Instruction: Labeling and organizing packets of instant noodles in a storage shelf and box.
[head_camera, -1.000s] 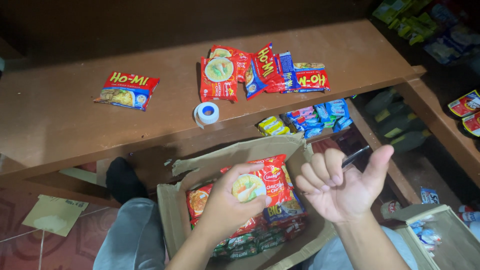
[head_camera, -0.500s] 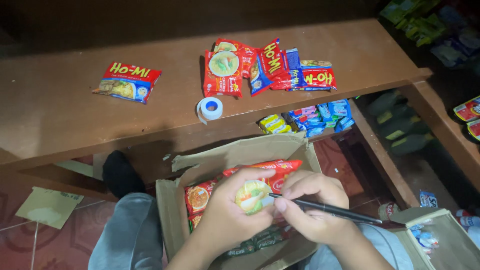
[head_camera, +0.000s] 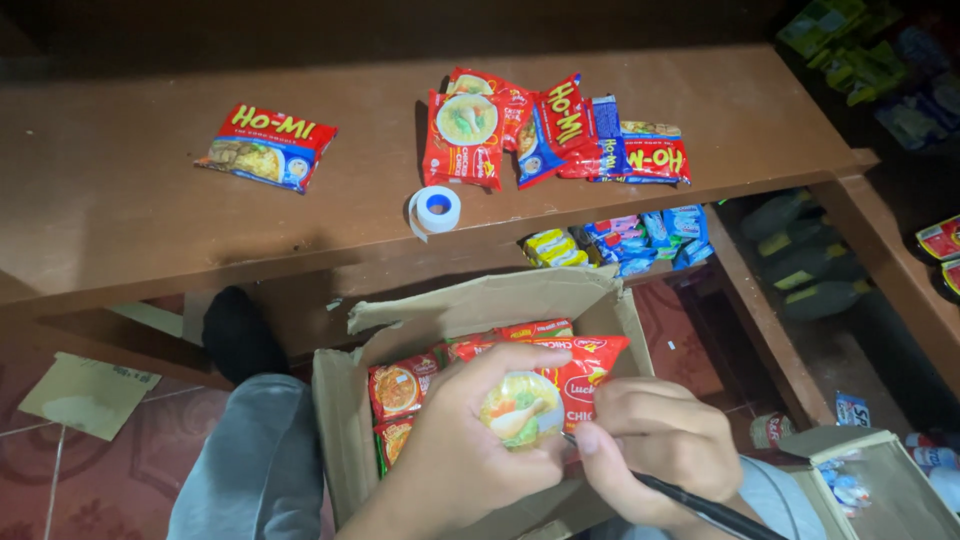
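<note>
The left hand (head_camera: 465, 450) has a tight grip on a red noodle pack (head_camera: 560, 385) over the open cardboard box (head_camera: 480, 310), while the right hand (head_camera: 655, 450) pinches a black pen (head_camera: 700, 505) touching the pack.

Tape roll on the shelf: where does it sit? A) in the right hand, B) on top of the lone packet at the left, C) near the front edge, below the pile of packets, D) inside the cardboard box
C: the tape roll lies on the shelf near its front edge, just below the pile of packets, apart from the box and both hands.
</note>
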